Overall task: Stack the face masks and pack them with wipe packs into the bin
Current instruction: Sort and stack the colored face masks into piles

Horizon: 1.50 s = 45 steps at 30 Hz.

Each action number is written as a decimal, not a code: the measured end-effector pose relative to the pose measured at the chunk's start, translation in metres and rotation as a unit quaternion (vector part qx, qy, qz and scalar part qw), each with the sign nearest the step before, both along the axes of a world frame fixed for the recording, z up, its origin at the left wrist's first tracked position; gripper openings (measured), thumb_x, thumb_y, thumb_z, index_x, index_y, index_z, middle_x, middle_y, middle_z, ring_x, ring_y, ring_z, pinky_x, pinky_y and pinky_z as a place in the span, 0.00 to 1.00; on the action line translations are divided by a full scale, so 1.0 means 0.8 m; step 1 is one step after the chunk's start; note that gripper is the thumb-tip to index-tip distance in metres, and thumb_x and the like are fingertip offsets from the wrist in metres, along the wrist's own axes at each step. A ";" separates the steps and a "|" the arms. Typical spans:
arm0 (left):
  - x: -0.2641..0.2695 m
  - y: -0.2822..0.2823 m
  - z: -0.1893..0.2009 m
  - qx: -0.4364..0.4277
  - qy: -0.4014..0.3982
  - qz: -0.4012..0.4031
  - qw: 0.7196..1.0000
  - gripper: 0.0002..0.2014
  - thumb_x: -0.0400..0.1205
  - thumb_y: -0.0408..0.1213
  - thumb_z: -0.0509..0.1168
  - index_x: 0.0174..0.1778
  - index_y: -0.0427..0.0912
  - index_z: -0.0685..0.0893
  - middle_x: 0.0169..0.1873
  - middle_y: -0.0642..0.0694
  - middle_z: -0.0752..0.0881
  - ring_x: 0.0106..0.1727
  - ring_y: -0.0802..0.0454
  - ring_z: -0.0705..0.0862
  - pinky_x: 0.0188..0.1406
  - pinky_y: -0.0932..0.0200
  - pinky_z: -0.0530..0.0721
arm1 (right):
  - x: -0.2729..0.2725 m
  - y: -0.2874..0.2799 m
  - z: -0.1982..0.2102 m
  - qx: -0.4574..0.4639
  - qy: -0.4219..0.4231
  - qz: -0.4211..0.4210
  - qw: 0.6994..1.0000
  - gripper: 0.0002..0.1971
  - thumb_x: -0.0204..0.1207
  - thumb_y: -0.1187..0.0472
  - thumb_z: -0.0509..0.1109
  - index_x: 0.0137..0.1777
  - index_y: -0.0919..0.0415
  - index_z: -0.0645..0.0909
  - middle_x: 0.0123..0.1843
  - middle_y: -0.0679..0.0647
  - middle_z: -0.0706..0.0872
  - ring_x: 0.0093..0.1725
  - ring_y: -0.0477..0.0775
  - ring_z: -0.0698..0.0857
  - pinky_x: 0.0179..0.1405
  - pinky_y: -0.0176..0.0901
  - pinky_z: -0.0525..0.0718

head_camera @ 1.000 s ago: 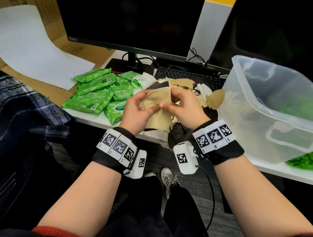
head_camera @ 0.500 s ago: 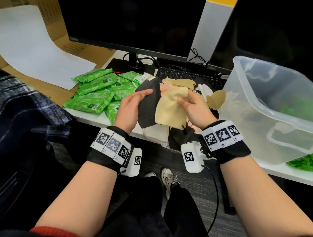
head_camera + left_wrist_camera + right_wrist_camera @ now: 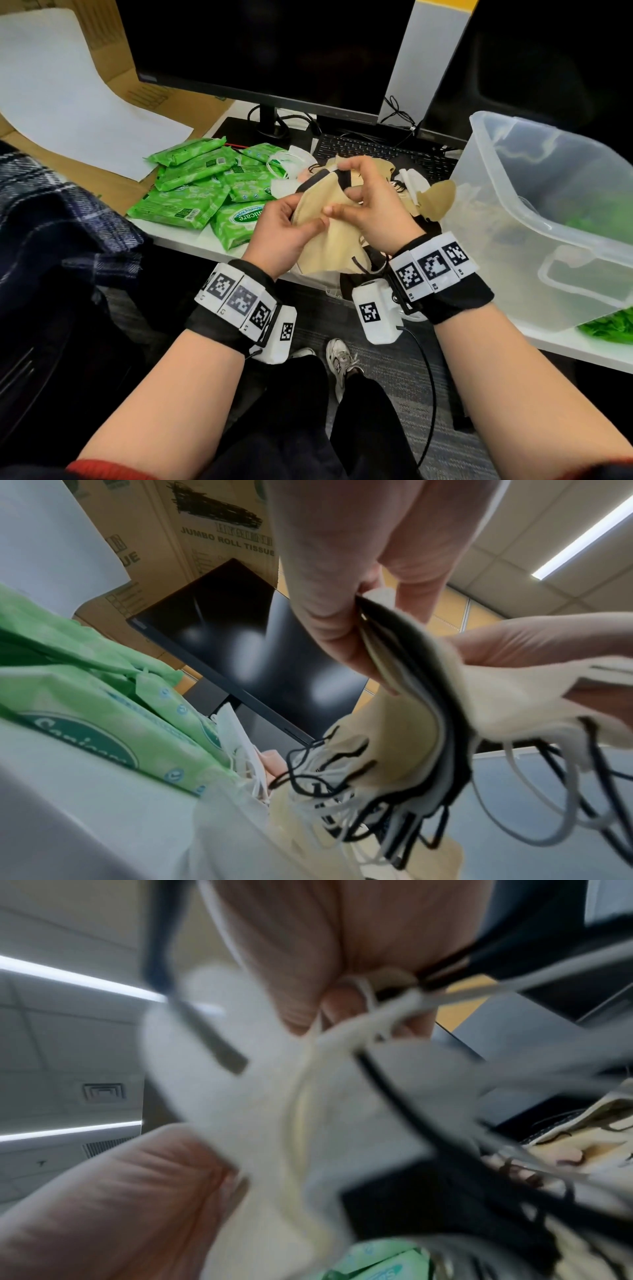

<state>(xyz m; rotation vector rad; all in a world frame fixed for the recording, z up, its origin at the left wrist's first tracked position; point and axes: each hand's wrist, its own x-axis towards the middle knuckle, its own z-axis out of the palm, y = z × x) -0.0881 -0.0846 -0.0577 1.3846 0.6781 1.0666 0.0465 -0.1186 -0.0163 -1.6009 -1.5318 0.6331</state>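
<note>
Both of your hands gripped the stack of face masks over the desk's front edge: left hand beneath, right hand on top.

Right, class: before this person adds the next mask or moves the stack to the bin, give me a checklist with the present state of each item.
1. Left hand grips the mask stack: ok.
2. Right hand pinches the stack's top edge: ok.
3. Masks lie flush in the stack: not ok; the left wrist view shows the layers fanned apart.
4. Ear loops tidy: not ok; they hang tangled below.
5. Bin open and near the right hand: ok.
6. Wipe packs packed: not ok; they lie in a pile on the desk. Green shows through the bin's wall, but what it is, cannot tell.
</note>
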 end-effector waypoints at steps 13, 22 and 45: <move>0.001 -0.004 0.001 0.021 -0.053 -0.045 0.997 0.37 0.71 0.17 0.59 0.72 0.55 0.62 0.72 0.40 0.73 0.56 0.56 0.82 0.49 0.65 0.83 | -0.006 -0.001 0.002 0.015 0.025 -0.021 0.999 0.17 0.65 0.58 0.78 0.44 0.44 0.71 0.42 0.74 0.86 0.41 0.74 0.85 0.40 0.62 0.85; 0.002 -0.004 -0.003 0.032 -0.051 -0.027 0.998 0.31 0.68 0.19 0.56 0.63 0.54 0.70 0.64 0.43 0.78 0.60 0.50 0.82 0.59 0.55 0.82 | 0.003 0.001 0.002 0.023 -0.095 -0.054 0.994 0.14 0.61 0.58 0.82 0.42 0.53 0.79 0.37 0.48 0.75 0.38 0.45 0.73 0.38 0.37 0.69; 0.002 0.004 0.004 -0.055 -0.048 0.001 0.997 0.13 0.73 0.19 0.68 0.52 0.36 0.84 0.38 0.50 0.90 0.38 0.56 0.87 0.44 0.61 0.87 | 0.019 -0.008 0.009 0.020 0.160 -0.022 0.987 0.28 0.67 0.74 0.75 0.59 0.56 0.64 0.37 0.53 0.85 0.37 0.50 0.87 0.36 0.43 0.86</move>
